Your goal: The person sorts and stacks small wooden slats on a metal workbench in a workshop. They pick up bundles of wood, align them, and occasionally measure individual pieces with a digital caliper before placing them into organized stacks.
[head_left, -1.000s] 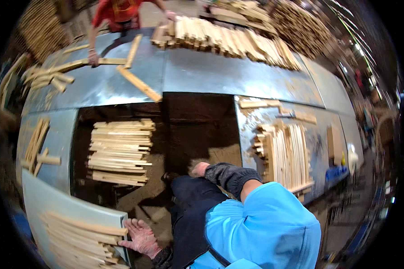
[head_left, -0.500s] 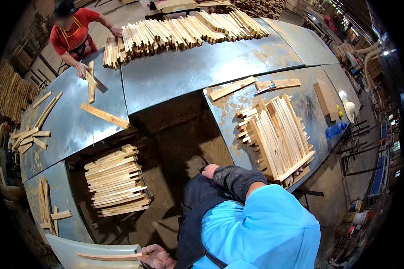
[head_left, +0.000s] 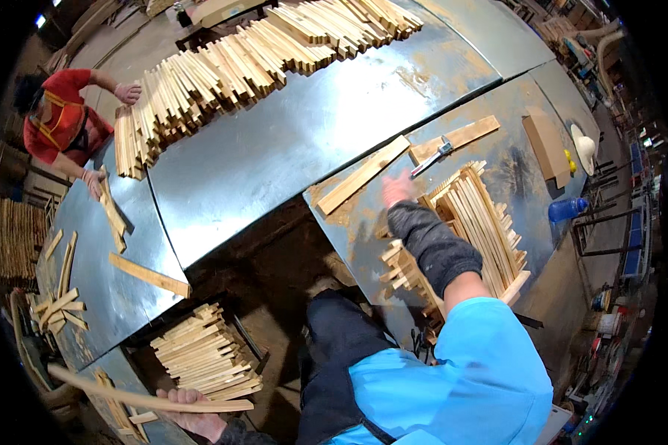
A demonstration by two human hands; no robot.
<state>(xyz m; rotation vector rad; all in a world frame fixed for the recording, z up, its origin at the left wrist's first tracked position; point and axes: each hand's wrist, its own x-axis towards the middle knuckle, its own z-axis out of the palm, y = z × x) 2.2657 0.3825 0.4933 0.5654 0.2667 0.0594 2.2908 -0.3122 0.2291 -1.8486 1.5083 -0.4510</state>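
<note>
At the lower left, my left hand (head_left: 194, 412) is closed round one end of a long, thin wooden strip (head_left: 119, 394). My right hand (head_left: 398, 188) is over the metal table on the right, its fingers smeared by motion. Just right of it lies a slim metal tool (head_left: 432, 157), possibly a caliper, resting partly on a flat board (head_left: 460, 138). A second board (head_left: 364, 176) lies close to that hand, on its far side. Under my right forearm is a stack of wooden strips (head_left: 482, 222), partly hidden by the sleeve.
Another strip pile (head_left: 208, 352) sits low in the gap between the tables. A long row of strips (head_left: 230, 67) lines the far table. A co-worker in red (head_left: 63, 119) handles a piece at far left. A blue bottle (head_left: 568, 209) and cardboard piece (head_left: 546, 152) lie right.
My right hand has gone from beside my body out over the right table toward the metal tool. My left hand has lifted the strip upward. The view has turned, and the co-worker appears farther left.
</note>
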